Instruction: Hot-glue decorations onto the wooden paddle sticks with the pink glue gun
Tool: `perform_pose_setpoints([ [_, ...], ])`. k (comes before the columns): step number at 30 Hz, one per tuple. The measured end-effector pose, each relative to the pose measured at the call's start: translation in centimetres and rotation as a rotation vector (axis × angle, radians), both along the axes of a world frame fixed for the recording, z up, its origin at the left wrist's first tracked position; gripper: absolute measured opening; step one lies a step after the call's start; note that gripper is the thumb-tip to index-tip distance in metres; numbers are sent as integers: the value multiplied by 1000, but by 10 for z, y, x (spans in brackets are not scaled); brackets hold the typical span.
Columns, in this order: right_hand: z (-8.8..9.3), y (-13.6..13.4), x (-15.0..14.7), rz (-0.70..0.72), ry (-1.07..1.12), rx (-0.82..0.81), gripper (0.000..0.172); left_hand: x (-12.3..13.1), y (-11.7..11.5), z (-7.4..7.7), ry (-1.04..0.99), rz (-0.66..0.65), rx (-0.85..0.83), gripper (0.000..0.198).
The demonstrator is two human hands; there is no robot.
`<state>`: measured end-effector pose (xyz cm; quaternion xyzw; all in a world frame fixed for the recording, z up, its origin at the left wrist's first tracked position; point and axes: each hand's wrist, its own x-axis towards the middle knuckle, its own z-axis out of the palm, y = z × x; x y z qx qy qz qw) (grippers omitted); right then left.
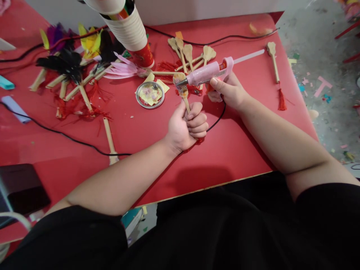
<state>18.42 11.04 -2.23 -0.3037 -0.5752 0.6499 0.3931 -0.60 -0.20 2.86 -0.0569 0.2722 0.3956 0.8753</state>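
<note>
My left hand is closed around the thin handle of a small wooden fan, its flat head pointing up and away from me. In my right hand is a pink hot glue gun, with a pale glue stick jutting from its back. The metal nozzle touches or nearly touches the fan's head, where a glossy patch shows. Left of the nozzle lies a round metal lid holding yellowish paper scraps. A pink feather fan rests just behind it.
Several feathered fans with red tassels lie at the left. Bare wooden fans sit behind the glue gun, and another lies near the right edge. Stacked paper cups stand at the back. A black cord crosses the red table.
</note>
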Motion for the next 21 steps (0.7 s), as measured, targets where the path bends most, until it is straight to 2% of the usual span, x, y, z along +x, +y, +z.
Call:
perform_pose_setpoints([
  [4,-1,1,0,21,-37,5,74,1,1,1,18,26,-20,63],
  [13,0,7,5,-4,-178,57,69,1,5,-1,51,17,-31,64],
  [21,3,6,6,-1,-203,64,72,2,4,0,62,33,-55,64],
])
